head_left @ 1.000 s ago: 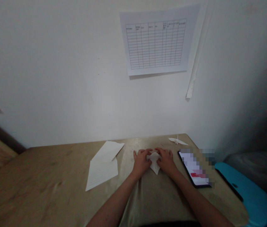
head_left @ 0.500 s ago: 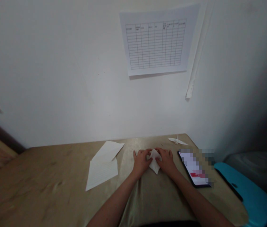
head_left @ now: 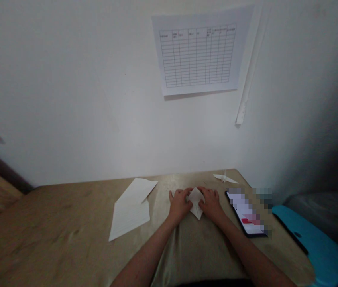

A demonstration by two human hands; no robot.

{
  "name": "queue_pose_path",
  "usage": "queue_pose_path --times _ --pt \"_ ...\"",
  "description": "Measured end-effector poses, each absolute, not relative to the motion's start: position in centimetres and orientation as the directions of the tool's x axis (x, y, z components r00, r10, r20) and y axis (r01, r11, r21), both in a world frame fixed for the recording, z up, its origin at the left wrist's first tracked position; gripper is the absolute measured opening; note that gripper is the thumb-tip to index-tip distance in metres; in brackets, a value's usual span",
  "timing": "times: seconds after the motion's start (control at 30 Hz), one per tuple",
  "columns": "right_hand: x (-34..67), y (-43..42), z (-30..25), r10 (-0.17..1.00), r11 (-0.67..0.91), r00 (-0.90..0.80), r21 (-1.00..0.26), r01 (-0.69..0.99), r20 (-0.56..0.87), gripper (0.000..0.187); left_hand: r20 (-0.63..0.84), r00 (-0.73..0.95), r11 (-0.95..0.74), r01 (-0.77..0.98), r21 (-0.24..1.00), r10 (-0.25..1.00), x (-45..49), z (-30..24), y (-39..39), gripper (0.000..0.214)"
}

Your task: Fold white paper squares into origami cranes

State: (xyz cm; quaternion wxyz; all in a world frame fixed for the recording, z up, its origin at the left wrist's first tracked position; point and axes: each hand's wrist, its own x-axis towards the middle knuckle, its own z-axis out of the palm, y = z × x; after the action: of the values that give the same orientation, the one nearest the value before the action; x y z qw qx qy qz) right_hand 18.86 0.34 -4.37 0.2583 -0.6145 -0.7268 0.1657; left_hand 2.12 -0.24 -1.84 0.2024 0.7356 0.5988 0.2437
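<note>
A small folded white paper [head_left: 196, 201] lies on the tan table [head_left: 67, 235], its point toward me. My left hand [head_left: 179, 204] presses its left side, fingers curled onto the paper. On the paper's right side rests my right hand [head_left: 211, 202], its fingers bent over the upper edge. Both hands grip the paper between them.
Two lined white sheets [head_left: 130, 211] lie to the left of my hands. A phone [head_left: 245, 213] with a lit screen lies to the right, and a small folded paper figure [head_left: 224, 178] sits at the table's far right corner. A blue stool [head_left: 312, 243] stands beside the table. A printed grid sheet [head_left: 197, 54] hangs on the wall.
The upper flap of the folded paper has been raised and spread wider between my fingers. My hands have stayed in place.
</note>
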Motion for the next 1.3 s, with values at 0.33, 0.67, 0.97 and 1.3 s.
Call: queue_pose_path --times 0.33,0.67,0.97,1.3 --pt "20.9 -0.2 -3.1 0.964 0.267 -0.196 -0.645 0.716 0.181 0.051 0.113 0.204 -0.23 0.767 0.599 0.972 1.6 -1.9 -0.3 0.057" --pt "22.5 -0.2 -2.8 0.929 0.351 -0.325 -0.698 0.624 0.176 0.05 0.137 0.276 -0.302 0.752 0.586 0.951 0.8 -2.5 -0.2 0.061" --pt "22.6 -0.1 -3.1 0.931 0.345 -0.327 -0.68 0.647 0.162 0.055 0.139 0.295 -0.32 0.756 0.571 0.945 0.6 -3.1 0.0 0.079" --pt "22.0 -0.1 -3.3 0.935 0.345 -0.31 -0.648 0.679 0.173 0.051 0.149 0.289 -0.321 0.752 0.576 0.946 0.6 -3.3 0.2 0.078"
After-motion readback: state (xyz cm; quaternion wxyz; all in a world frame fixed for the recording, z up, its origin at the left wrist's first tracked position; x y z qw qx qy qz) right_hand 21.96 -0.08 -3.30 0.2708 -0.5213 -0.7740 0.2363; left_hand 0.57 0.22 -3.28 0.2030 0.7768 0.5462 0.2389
